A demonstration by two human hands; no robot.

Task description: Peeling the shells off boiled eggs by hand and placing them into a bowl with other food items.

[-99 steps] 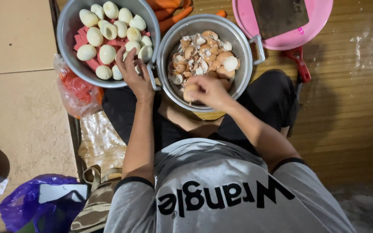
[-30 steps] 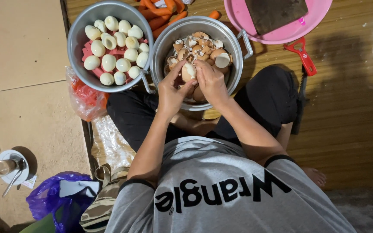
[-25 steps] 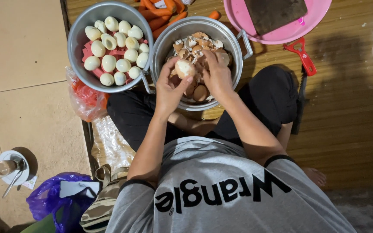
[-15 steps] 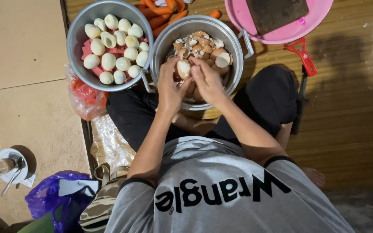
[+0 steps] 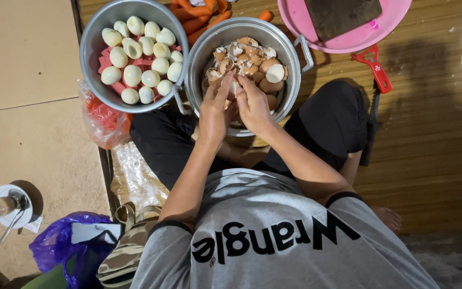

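My left hand [image 5: 214,109] and my right hand [image 5: 252,104] are pressed together over a metal pot [image 5: 295,80]. Between their fingers is an egg [image 5: 235,89], mostly hidden, with only a pale sliver showing. Inside the pot are broken eggshells [image 5: 236,53], brown unpeeled eggs [image 5: 269,85] and one pale peeled egg [image 5: 275,73]. To the left, touching the pot, stands a metal bowl [image 5: 89,56] holding several peeled white eggs [image 5: 151,78] on red pieces.
Carrots [image 5: 199,18] lie behind the two vessels. A pink basin [image 5: 348,40] with a dark board stands at the back right, a red-handled peeler [image 5: 372,64] beside it. At the left are a plastic bag [image 5: 100,120], a purple bag [image 5: 62,246] and a glass on a saucer [image 5: 1,206].
My left hand left the rim of the peeled-egg bowl and joined my right hand over the pot. Both hands have turned the egg between them and now close around it.
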